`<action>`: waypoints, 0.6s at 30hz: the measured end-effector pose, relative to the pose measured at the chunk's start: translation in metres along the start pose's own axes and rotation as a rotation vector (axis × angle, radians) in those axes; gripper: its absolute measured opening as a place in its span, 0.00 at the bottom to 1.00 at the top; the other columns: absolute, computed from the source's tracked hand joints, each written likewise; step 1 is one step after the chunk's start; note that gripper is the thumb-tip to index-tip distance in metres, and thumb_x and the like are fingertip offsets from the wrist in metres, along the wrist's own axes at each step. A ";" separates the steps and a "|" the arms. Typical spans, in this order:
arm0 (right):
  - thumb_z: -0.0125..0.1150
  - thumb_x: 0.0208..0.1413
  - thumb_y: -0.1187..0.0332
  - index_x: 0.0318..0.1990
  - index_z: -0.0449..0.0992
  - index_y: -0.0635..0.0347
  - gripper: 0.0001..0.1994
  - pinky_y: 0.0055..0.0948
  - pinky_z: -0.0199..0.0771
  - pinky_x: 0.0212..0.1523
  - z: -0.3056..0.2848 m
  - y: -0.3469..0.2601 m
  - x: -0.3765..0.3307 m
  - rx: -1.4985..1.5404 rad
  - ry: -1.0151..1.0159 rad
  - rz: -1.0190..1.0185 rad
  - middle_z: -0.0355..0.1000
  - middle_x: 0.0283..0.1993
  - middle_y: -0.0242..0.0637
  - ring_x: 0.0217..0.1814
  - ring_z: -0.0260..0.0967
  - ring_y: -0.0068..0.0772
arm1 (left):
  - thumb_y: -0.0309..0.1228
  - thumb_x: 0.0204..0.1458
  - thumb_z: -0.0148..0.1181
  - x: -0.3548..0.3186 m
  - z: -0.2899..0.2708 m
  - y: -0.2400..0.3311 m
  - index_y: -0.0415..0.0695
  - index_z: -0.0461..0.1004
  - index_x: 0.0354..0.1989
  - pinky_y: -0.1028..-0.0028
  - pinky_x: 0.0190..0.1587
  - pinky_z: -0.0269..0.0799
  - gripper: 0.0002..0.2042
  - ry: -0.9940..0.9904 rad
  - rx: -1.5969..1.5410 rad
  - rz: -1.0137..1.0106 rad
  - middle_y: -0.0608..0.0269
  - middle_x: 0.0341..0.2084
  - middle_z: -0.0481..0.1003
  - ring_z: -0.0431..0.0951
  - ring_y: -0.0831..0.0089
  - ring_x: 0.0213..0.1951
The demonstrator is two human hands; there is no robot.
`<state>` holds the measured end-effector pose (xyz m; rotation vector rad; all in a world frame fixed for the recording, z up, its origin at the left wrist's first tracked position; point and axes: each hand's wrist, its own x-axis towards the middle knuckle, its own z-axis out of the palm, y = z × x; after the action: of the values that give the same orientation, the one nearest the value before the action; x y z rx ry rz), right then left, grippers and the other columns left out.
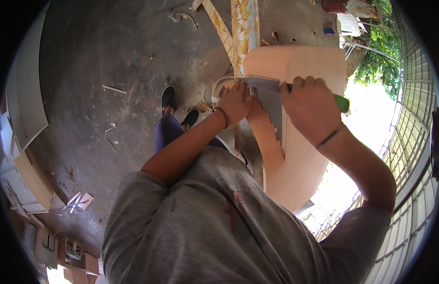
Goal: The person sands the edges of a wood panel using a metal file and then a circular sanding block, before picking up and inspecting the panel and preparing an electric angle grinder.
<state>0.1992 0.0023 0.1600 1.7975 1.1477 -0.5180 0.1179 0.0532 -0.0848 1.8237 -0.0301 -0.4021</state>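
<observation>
My right hand (310, 105) is closed round the green handle (342, 103) of a flat, dark metal file (267, 84). Its blade points left and lies across the cut-out in a light wood-coloured panel (300, 156). At the blade's far end, the fingers of my left hand (234, 105) are bent over its tip, close to the end of the panel's narrow arm (267, 132). Chipped, rough edges show along that arm's inner side. The panel has a rounded outer edge and a broad upper part. My left fingertips are partly hidden.
Under the panel stands a paint-stained wooden support (245, 33) with a slanting brace (217, 23). A coil of pale cable (219, 90) lies by my shoes (168, 98). Scraps (114, 89) litter the dark floor. Boards (28, 175) are at the left, a metal grille (408, 128) at the right.
</observation>
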 end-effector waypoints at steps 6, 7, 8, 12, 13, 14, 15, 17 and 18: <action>0.58 0.49 0.71 0.47 0.76 0.58 0.16 0.32 0.71 0.34 0.005 -0.009 -0.024 0.210 -0.015 0.060 0.72 0.31 0.38 0.34 0.72 0.35 | 0.34 0.56 0.48 -0.014 -0.035 0.002 0.39 0.70 0.53 0.45 0.62 0.55 0.18 -0.307 0.370 0.184 0.37 0.61 0.60 0.59 0.45 0.63; 0.57 0.50 0.70 0.47 0.76 0.56 0.15 0.34 0.72 0.33 0.003 -0.007 -0.037 0.275 0.044 0.076 0.72 0.31 0.38 0.34 0.73 0.36 | 0.35 0.57 0.48 -0.020 -0.037 0.005 0.37 0.70 0.53 0.47 0.63 0.54 0.19 -0.119 0.218 0.100 0.39 0.61 0.61 0.59 0.46 0.63; 0.57 0.50 0.70 0.47 0.76 0.56 0.15 0.34 0.72 0.33 0.002 -0.005 -0.051 0.288 0.045 0.100 0.72 0.31 0.38 0.34 0.73 0.36 | 0.37 0.57 0.47 -0.024 -0.040 0.008 0.35 0.69 0.53 0.48 0.64 0.53 0.20 0.064 0.068 0.016 0.42 0.61 0.62 0.59 0.48 0.64; 0.56 0.54 0.71 0.48 0.76 0.53 0.14 0.39 0.73 0.32 -0.010 0.005 -0.112 0.664 -0.009 0.316 0.72 0.29 0.41 0.30 0.73 0.42 | 0.37 0.62 0.48 -0.023 -0.075 0.048 0.31 0.70 0.53 0.63 0.63 0.57 0.20 0.233 -0.070 0.185 0.39 0.58 0.66 0.65 0.52 0.61; 0.56 0.54 0.71 0.49 0.75 0.53 0.14 0.39 0.73 0.31 -0.011 0.004 -0.130 0.796 -0.017 0.367 0.71 0.28 0.42 0.29 0.73 0.44 | 0.37 0.62 0.48 -0.020 -0.079 0.062 0.30 0.67 0.55 0.66 0.64 0.55 0.22 0.179 -0.206 0.200 0.40 0.60 0.64 0.63 0.55 0.63; 0.56 0.54 0.71 0.49 0.75 0.53 0.14 0.39 0.73 0.31 -0.008 0.000 -0.148 0.807 -0.002 0.384 0.71 0.28 0.42 0.29 0.73 0.44 | 0.37 0.62 0.48 -0.019 -0.080 0.072 0.28 0.64 0.58 0.69 0.65 0.52 0.24 0.129 -0.337 0.212 0.41 0.61 0.62 0.61 0.59 0.65; 0.58 0.53 0.69 0.47 0.76 0.50 0.13 0.38 0.72 0.30 -0.004 -0.006 -0.165 0.875 0.011 0.429 0.71 0.27 0.39 0.28 0.73 0.42 | 0.37 0.62 0.48 -0.017 -0.077 0.079 0.28 0.64 0.58 0.69 0.65 0.52 0.24 0.111 -0.316 0.223 0.41 0.61 0.62 0.61 0.59 0.65; 0.61 0.51 0.67 0.46 0.77 0.48 0.13 0.36 0.71 0.29 0.008 -0.021 -0.196 0.958 0.036 0.489 0.70 0.25 0.37 0.26 0.72 0.40 | 0.40 0.61 0.48 -0.011 -0.067 0.093 0.27 0.59 0.59 0.66 0.67 0.49 0.28 -0.058 -0.513 0.205 0.33 0.62 0.58 0.53 0.51 0.68; 0.62 0.50 0.68 0.45 0.78 0.49 0.13 0.37 0.71 0.28 0.014 -0.030 -0.208 1.059 0.050 0.533 0.70 0.24 0.37 0.26 0.72 0.40 | 0.39 0.61 0.48 -0.008 -0.059 0.094 0.23 0.50 0.63 0.65 0.68 0.45 0.32 -0.097 -0.504 0.193 0.27 0.64 0.50 0.44 0.48 0.70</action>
<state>0.0756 -0.1066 0.2911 2.8941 0.3302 -0.8337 0.1443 0.0823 0.0188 1.2903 -0.1567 -0.3255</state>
